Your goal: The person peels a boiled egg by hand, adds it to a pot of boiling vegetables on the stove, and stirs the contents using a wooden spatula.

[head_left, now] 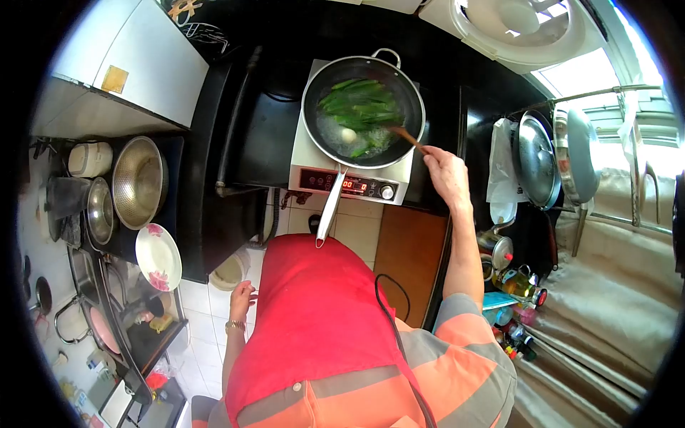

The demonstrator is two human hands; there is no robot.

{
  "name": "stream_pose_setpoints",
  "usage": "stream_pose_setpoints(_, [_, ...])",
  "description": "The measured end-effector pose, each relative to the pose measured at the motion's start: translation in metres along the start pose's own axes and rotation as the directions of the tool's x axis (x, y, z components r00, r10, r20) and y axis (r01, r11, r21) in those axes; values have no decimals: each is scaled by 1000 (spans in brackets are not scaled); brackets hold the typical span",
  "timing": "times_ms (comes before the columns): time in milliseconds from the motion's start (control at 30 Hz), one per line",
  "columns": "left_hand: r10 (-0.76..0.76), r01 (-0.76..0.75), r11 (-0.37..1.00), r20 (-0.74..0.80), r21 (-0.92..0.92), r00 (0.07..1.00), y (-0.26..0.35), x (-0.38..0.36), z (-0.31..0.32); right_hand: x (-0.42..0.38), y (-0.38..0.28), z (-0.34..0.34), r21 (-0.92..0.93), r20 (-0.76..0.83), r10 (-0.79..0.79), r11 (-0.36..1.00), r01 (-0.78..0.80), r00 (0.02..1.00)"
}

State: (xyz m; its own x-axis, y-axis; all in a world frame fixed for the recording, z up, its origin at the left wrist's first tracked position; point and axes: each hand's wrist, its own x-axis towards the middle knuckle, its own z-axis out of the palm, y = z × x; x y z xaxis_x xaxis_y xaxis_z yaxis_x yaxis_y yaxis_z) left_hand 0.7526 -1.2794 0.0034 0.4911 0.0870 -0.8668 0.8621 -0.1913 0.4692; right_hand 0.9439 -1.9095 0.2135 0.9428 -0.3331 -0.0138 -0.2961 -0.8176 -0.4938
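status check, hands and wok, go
Right hand gripping wooden spatula, tip in wok among greens. Left hand hanging free at side. Nothing blocking.

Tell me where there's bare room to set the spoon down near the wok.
The bare black counter left of the induction cooker is free. A narrower strip lies right of the wok, past the right hand. The left shelf by the colander and flowered plate is crowded.

I see the wooden spatula (408, 137) slanting in from four o'clock, its tip among what look like leafy greens (360, 107) in the wok (312, 107).
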Motion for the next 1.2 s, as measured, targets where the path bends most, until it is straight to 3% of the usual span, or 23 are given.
stream_pose_setpoints(67, [9, -9, 1000, -15, -6, 1000, 2, -4, 2, -3, -9, -15, -20, -2, 132, 991, -132, 991])
stream_pose_setpoints(233, [-12, 11, 1000, -7, -29, 1000, -17, 2, 0, -3, 5, -1, -74, 21, 104, 992, -102, 994])
stream_pose_setpoints(333, [-36, 36, 999, 27, -19, 999, -26, 5, -3, -2, 1, 10, 13, 23, 46, 999, -46, 999])
stream_pose_setpoints(467, [-33, 32, 999, -31, -9, 999, -25, -3, -6, -14, -24, -15, 5, 30, 56, 998, -56, 998])
stream_pose_setpoints(667, [-12, 11, 1000, -21, -20, 1000, -25, -2, -2, -14, -24, -10, -55, 238, -11, 998, 24, 971])
stream_pose_setpoints(800, [-14, 14, 1000, 0, -3, 1000, -18, -3, 3, -11, -21, 14, 74, 147, 41, 996, -52, 988])
stream_pose_setpoints(933, [-10, 10, 1000, 4, -20, 1000, -16, -5, 5, -8, -19, -3, 56, 81, 118, 991, -122, 990])
stream_pose_setpoints(1133, [-19, 19, 1000, -10, -24, 1000, -25, -4, 4, -8, -9, 9, -61, 45, 71, 996, -68, 996])
stream_pose_setpoints(1200, [-34, 34, 999, 6, -11, 999, -27, -4, 2, -8, -12, 13, 17, 33, 56, 998, -57, 998])
